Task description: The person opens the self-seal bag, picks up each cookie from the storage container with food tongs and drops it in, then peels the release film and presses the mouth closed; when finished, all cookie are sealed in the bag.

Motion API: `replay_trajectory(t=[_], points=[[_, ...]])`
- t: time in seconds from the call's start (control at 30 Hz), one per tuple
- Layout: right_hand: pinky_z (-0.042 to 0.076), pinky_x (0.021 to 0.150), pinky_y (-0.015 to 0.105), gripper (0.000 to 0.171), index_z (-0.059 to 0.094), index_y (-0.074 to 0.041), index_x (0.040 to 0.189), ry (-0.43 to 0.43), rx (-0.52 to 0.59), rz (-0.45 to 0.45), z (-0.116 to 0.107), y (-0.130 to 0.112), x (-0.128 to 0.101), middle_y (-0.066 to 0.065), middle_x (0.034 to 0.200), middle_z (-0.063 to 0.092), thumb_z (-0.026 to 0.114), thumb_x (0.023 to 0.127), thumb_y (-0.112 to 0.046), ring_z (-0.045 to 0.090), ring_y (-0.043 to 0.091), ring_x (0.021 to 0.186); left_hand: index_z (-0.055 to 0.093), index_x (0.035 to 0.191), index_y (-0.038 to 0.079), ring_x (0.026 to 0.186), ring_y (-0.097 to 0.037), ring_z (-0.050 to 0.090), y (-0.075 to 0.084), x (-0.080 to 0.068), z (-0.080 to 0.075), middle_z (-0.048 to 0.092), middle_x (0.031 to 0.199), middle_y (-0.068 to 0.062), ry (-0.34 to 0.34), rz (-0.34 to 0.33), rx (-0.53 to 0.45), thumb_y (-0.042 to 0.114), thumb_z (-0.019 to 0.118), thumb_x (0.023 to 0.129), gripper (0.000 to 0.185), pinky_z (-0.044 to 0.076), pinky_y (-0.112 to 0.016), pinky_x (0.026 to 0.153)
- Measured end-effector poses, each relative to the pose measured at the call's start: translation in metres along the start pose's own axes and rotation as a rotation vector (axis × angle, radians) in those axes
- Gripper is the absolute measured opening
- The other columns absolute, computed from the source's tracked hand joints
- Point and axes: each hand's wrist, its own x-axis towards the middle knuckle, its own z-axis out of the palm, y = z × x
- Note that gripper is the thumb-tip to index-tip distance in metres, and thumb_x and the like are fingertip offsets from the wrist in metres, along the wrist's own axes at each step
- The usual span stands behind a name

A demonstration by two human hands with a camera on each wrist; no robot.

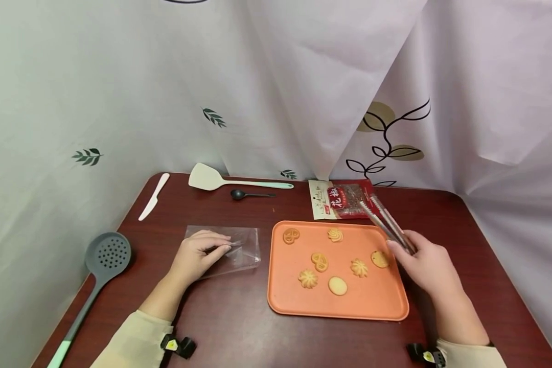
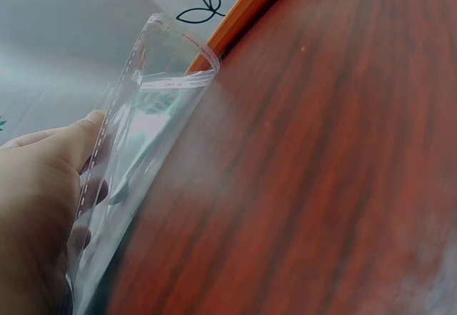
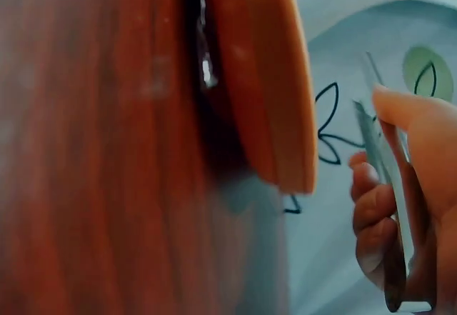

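Note:
Between thumb and fingers, my left hand [image 1: 201, 254] pinches a clear plastic bag [image 1: 250, 250] just left of the tray; the bag's mouth stands parted in the left wrist view. My right hand [image 1: 430, 263] grips metal tongs [image 1: 386, 223] over the tray's right edge, their two arms apart with nothing between the tips. On the orange tray [image 1: 299, 302] lie several cookies of different shapes, among them a pretzel-shaped cookie [image 1: 319, 262], a flower-shaped cookie [image 1: 360, 268] and a plain oval cookie [image 1: 338, 285]. A round cookie [image 1: 380, 259] sits closest to the right hand.
Behind the tray lies a red spice packet [image 1: 349, 199]. A white spatula [image 1: 207, 178] and a small black spoon [image 1: 239, 194] are at the table's back. Left are a white knife [image 1: 154, 197] and a grey skimmer [image 1: 108, 254]. A patterned curtain [image 1: 276, 102] hangs behind the table.

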Motion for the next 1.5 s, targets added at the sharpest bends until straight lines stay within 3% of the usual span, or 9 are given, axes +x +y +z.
replay_trajectory(t=[0.17,0.3,0.63,0.93,1.5], points=[[0.043,0.063,0.037,0.041,0.073,-0.022,0.108,-0.180,-0.043,-0.030,0.001,-0.018,-0.002,-0.007,0.073,0.060,0.073,0.096,-0.061,0.056,0.019,0.071,0.087,0.095,0.015,0.097,-0.023,0.075,0.001,0.001,0.002,0.081,0.101,0.004,0.000,0.001,-0.009,0.004,0.093,0.080,0.020,0.050,-0.017,0.095],[0.046,0.062,0.039,0.047,0.076,-0.020,0.111,-0.246,-0.098,-0.043,0.005,-0.025,-0.005,-0.008,0.075,0.064,0.074,0.094,-0.064,0.058,0.018,0.072,0.087,0.096,0.015,0.096,-0.023,0.075,0.000,0.002,0.002,0.081,0.101,0.004,-0.002,0.001,-0.012,0.004,0.093,0.080,0.021,0.050,-0.019,0.095],[0.051,0.061,0.043,0.036,0.081,-0.024,0.109,-0.268,-0.165,-0.066,0.008,-0.031,-0.006,-0.007,0.079,0.070,0.084,0.089,-0.053,0.064,0.019,0.074,0.087,0.095,0.017,0.094,-0.022,0.075,0.000,-0.001,0.001,0.081,0.100,0.004,0.007,0.020,0.001,0.002,0.092,0.079,0.022,0.051,-0.018,0.093],[0.050,0.059,0.044,0.038,0.082,-0.022,0.111,-0.279,-0.162,-0.068,0.011,-0.028,-0.006,-0.003,0.084,0.073,0.085,0.088,-0.052,0.066,0.020,0.075,0.087,0.095,0.017,0.095,-0.021,0.075,-0.001,-0.001,0.002,0.081,0.101,0.004,0.004,0.014,-0.013,0.001,0.092,0.079,0.022,0.050,-0.017,0.094],[0.042,0.054,0.037,0.023,0.078,-0.026,0.102,-0.242,-0.137,-0.138,0.016,-0.030,-0.005,-0.011,0.064,0.056,0.084,0.092,-0.046,0.055,0.014,0.066,0.087,0.094,0.016,0.094,-0.022,0.075,-0.001,-0.001,0.002,0.081,0.101,0.004,0.004,0.018,-0.010,0.000,0.092,0.079,0.023,0.050,-0.016,0.094]])
